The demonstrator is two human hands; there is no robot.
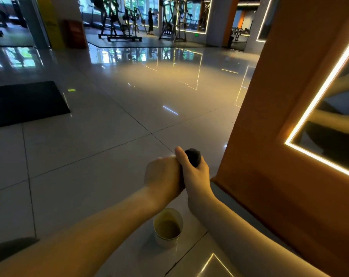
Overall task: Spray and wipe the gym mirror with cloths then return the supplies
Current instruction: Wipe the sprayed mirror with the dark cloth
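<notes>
Checker: Step in hand?
Clerk: Cloth is being bunched or wrung, I judge, before wiping. Right hand is gripping it; left hand is pressing against the right, its fingers hidden.
Checker: Containers?
Clerk: Cup, standing below the wrists, is holding brownish liquid.
Checker: Next?
Clerk: Carrying the cloth right and up to the mirror.

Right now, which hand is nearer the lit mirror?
Right. The right hand, gripping a dark cloth, lies toward the mirror; the left hand touches it on the far side.
</notes>
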